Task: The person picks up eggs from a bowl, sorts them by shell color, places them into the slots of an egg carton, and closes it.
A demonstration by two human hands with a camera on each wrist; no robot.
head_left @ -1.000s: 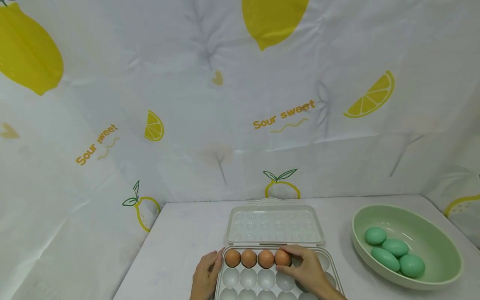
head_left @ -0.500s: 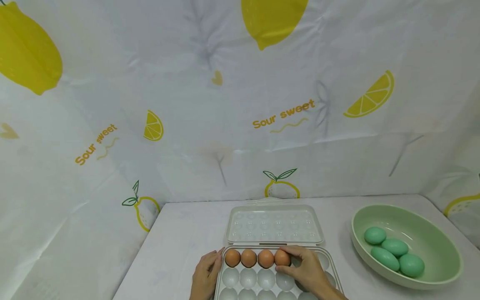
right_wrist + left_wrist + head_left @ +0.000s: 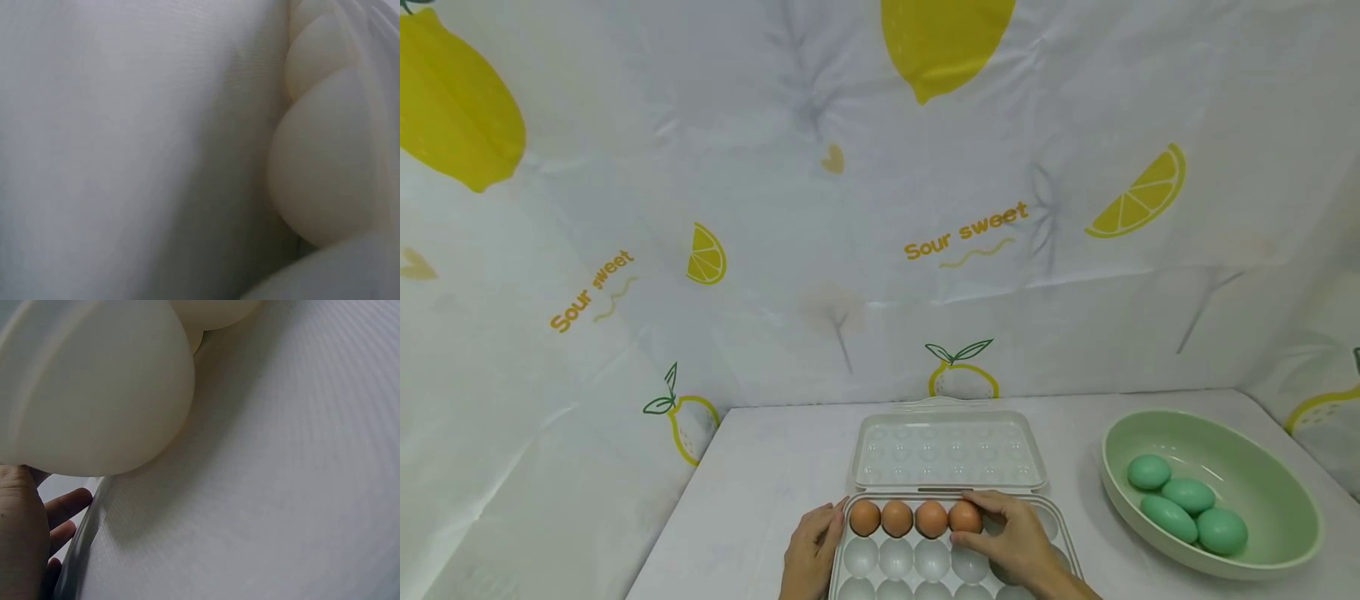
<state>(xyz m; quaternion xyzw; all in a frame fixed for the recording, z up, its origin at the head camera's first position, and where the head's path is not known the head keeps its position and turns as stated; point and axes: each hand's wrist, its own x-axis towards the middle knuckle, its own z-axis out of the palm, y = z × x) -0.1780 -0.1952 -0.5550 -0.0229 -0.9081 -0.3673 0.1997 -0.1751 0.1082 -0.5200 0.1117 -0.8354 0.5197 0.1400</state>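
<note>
A pale egg tray [image 3: 896,558] lies at the bottom centre of the head view, hinged lid [image 3: 950,450] folded back behind it. Brown eggs fill the left part of its back row; the cups in front show bare. My right hand [image 3: 1018,537] pinches the rightmost brown egg [image 3: 966,517] between thumb and forefinger, in its cup. Along the tray's left edge rests my left hand [image 3: 811,546], fingers loosely extended by the back corner. In the left wrist view its fingertips [image 3: 70,506] show beneath a rounded cup. The right wrist view shows only cup undersides, not the hand.
At the right stands a green bowl [image 3: 1273,504] with several teal eggs [image 3: 1168,518] in it. A white table [image 3: 752,475] carries everything. Behind it hangs a lemon-print sheet [image 3: 775,250], which also covers both sides.
</note>
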